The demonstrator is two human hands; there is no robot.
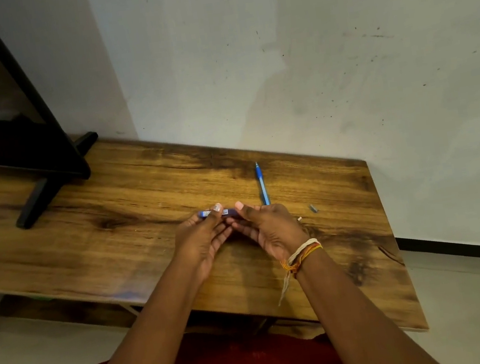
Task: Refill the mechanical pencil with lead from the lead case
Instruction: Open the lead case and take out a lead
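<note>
A small blue lead case (206, 214) with a white label is held level just above the wooden table (112, 206). My left hand (202, 239) grips its left part, thumb on top. My right hand (266, 227) meets it at the right end, thumb raised; its fingers hide that end of the case. A blue mechanical pencil (261, 183) lies on the table just beyond my right hand, tip pointing away towards the wall. A small grey cap (313, 208) and a tiny pale piece (299, 218) rest on the table to the right.
A black monitor stand foot (38, 201) sits at the back left of the table. A white wall (308, 64) rises directly behind the table. The table's right edge (394, 237) drops to a pale floor.
</note>
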